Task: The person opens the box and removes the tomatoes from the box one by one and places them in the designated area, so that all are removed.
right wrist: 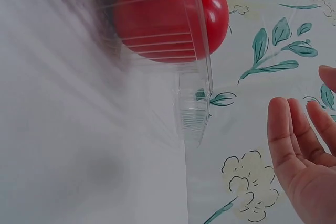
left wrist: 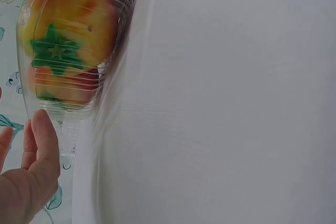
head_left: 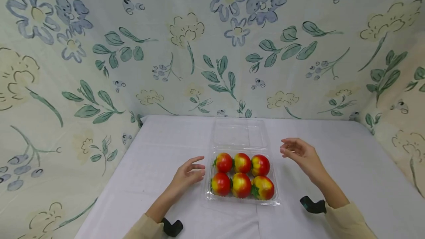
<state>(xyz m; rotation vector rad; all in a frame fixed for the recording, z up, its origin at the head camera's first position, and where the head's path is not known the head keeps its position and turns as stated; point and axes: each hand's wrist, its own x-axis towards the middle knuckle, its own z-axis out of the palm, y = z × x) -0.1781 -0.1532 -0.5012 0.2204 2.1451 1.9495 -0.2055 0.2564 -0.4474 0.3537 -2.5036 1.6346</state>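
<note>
Several red and yellow tomatoes (head_left: 241, 184) with green leafy tops sit in two rows inside a clear plastic clamshell box (head_left: 244, 202). Its hinged lid (head_left: 232, 132) lies back, away from the person. Beside the box's left side is my left hand (head_left: 189, 174), fingers loosely bent and holding nothing. To the right of the box, level with the lid's hinge, my right hand (head_left: 303, 156) hovers with relaxed fingers, also holding nothing. In the left wrist view a tomato (left wrist: 79, 14) shows through the box wall; the right wrist view shows a red tomato (right wrist: 152, 22) likewise.
A white cloth (head_left: 169, 139) covers the table under the box. Flower-patterned fabric (head_left: 199, 47) hangs behind the table and along its sides. Black wrist mounts (head_left: 313, 205) show at both beige sleeves (head_left: 348, 220).
</note>
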